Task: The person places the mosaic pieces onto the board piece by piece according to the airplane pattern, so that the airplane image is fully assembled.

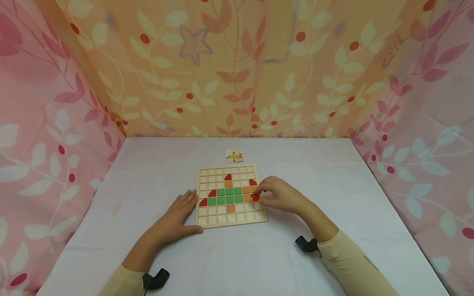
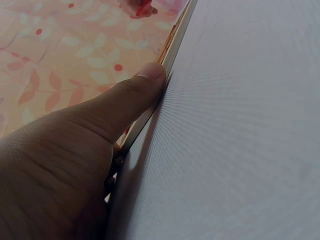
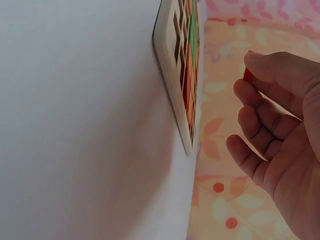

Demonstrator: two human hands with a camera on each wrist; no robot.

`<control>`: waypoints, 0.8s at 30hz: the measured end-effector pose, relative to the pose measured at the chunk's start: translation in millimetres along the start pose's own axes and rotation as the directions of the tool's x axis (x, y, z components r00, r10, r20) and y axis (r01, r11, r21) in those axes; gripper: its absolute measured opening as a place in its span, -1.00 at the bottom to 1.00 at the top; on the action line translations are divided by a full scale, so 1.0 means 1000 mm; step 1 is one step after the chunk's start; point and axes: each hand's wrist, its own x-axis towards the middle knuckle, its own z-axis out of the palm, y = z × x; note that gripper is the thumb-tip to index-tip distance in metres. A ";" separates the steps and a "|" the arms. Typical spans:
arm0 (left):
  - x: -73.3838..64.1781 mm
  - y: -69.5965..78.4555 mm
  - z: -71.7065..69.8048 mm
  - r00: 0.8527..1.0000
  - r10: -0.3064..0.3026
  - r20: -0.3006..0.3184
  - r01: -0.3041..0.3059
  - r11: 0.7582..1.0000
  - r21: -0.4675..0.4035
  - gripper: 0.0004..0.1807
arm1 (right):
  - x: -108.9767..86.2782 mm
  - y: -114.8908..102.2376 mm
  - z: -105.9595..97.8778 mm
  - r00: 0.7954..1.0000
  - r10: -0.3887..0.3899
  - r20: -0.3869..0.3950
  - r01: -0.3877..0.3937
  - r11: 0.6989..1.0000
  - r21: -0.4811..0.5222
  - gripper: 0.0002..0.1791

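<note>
A wooden grid board (image 1: 212,220) lies on the table, with green squares (image 1: 225,195), orange squares (image 1: 231,208) and red quarter-circle tiles (image 1: 203,202) set in its cells. My left hand (image 1: 174,220) rests at its left corner, fingers straight along the left edge and thumb (image 2: 135,92) against the front edge. Over the board's right side, my right hand (image 1: 283,195) pinches a small red tile (image 3: 247,74) between thumb and forefinger. Most of that tile is hidden by the fingertips in the right wrist view. The other right fingers are loosely curled.
Behind the board lies a small picture card (image 1: 234,156) with a coloured pattern on a grid. White cloth covers the table (image 1: 237,259). Flowered curtains (image 1: 237,74) stand at the back and both sides. A black wrist camera (image 1: 157,279) sits below each hand.
</note>
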 end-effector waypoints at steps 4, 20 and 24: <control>0.001 -0.001 0.000 1.000 0.005 -0.002 -0.005 1.000 -0.006 0.32 | 0.008 -0.009 0.005 1.000 -0.022 -0.001 0.022 1.000 -0.006 -0.76; 0.001 0.000 0.000 1.000 0.014 -0.007 -0.014 1.000 -0.001 0.33 | 0.026 -0.034 0.022 0.989 -0.148 0.010 0.147 0.989 0.032 -0.80; 0.001 -0.001 0.000 1.000 0.015 -0.005 -0.015 1.000 -0.008 0.32 | 0.028 -0.038 0.029 0.988 -0.153 0.023 0.152 0.988 0.023 -0.80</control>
